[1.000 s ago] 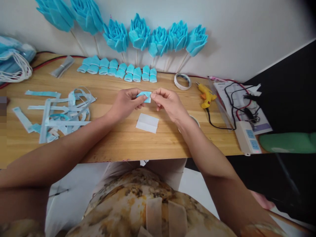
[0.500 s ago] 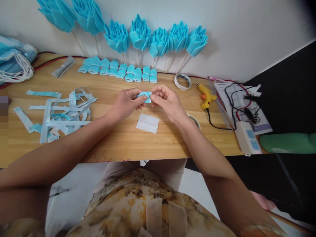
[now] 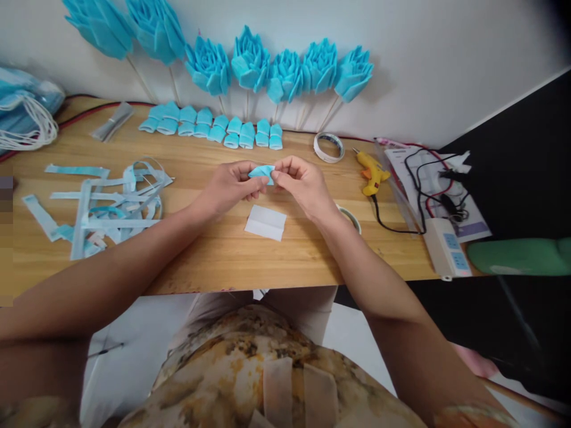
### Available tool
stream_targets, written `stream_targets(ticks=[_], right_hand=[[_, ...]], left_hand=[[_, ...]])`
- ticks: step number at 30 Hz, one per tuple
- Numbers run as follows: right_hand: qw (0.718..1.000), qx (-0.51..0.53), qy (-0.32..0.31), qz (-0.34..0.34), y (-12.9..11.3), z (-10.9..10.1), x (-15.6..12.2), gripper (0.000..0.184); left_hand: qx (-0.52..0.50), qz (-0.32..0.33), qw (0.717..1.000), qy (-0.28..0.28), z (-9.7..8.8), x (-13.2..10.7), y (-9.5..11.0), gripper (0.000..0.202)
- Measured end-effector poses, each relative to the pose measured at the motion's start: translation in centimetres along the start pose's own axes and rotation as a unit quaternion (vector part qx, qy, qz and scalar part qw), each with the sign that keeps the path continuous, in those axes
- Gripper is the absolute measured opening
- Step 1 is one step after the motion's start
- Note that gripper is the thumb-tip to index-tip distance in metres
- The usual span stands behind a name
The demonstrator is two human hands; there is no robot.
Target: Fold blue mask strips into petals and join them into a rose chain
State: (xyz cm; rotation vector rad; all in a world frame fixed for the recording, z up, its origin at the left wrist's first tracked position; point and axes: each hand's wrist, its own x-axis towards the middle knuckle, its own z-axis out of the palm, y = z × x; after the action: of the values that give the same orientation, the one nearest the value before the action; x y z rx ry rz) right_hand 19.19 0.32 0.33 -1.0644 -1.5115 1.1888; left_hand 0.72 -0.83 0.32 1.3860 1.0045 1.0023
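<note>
A small folded piece of blue fabric [image 3: 262, 172] is pinched between both hands above the wooden table [image 3: 214, 255]. My left hand [image 3: 231, 185] grips its left side, fingers curled behind and thumb in front. At its right edge, the thumb and fingers of my right hand [image 3: 302, 183] press together on it. Below the hands lies a creased white fabric rectangle [image 3: 266, 223]. A row of folded blue petals [image 3: 218, 128] lies beyond the hands.
Blue fabric flowers [image 3: 248, 59] on sticks lean on the wall. Cut mask strips [image 3: 107, 208] lie left. To the right are a tape roll [image 3: 329, 147], a yellow glue gun [image 3: 372, 172], a power strip [image 3: 447, 248] and a green bottle [image 3: 517, 257]. Another roll [image 3: 352, 219] is partly hidden by my right forearm.
The top of the blue piece looks more folded to a slant between my fingers. Both hands keep nearly the same place, and the view has shifted slightly.
</note>
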Motion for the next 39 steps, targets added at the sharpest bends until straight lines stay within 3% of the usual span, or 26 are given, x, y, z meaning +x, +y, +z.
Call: stream_targets(ticks=[11, 18, 30, 39], right_hand=[[0.999, 0.034, -0.021, 0.018, -0.1, -0.1, -0.1, 0.023], [0.996, 0.021, -0.055, 0.061, -0.9, -0.5, -0.2, 0.040], [0.997, -0.027, -0.061, 0.032, -0.6, -0.5, -0.2, 0.019], [0.997, -0.058, -0.057, 0.005, -0.8, -1.2, 0.0, 0.018]], left_hand=[[0.001, -0.001, 0.999, 0.032, 0.0, 0.2, 0.1, 0.024], [-0.006, -0.014, 0.999, 0.032, 0.1, 0.1, 0.6, 0.028], [-0.020, -0.016, 1.000, 0.009, 0.0, 0.0, 0.3, 0.028], [0.009, -0.018, 1.000, 0.022, -0.2, 0.1, 0.3, 0.023]])
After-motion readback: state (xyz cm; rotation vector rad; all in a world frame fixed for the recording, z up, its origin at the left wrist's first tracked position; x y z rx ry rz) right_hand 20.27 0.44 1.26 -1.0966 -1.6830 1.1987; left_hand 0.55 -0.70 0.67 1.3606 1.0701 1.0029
